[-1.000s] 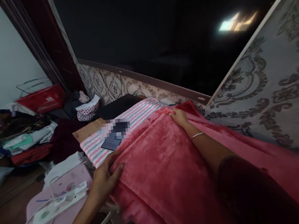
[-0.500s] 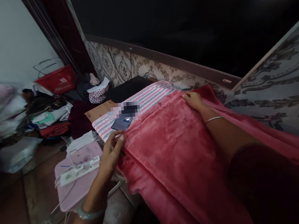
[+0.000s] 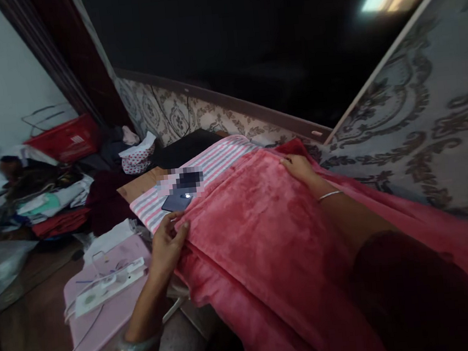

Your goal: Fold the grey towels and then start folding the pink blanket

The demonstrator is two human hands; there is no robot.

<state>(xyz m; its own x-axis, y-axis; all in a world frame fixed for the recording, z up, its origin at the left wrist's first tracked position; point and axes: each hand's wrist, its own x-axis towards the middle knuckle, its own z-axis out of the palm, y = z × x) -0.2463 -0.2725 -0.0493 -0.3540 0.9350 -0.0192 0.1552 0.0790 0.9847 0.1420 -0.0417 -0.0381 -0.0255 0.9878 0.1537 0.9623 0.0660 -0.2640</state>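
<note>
A plush red blanket [image 3: 251, 223] lies folded over a pink, grey and white striped cloth [image 3: 219, 157] and hangs down toward me. My left hand [image 3: 168, 240] is closed on the blanket's left edge, thumb on top. At the far right part of the same fold, my right hand [image 3: 297, 168] grips the cloth, with its fingertips partly sunk in the pile. A dark phone [image 3: 176, 199] rests on the striped cloth just beyond my left hand, partly covered by a blurred patch.
A pink stool [image 3: 84, 336] at left carries a white power strip [image 3: 108, 287] with cables. Heaped clothes [image 3: 58, 198] and a red basket [image 3: 67, 139] stand behind it. A large black screen [image 3: 224, 38] spans the patterned wall [image 3: 411, 120]. Brown cardboard [image 3: 139, 185] pokes out beneath the striped cloth.
The view has turned slightly right, so the scene sits farther left. Both hands keep their hold on the blanket's edge, and the blanket looks nearly the same.
</note>
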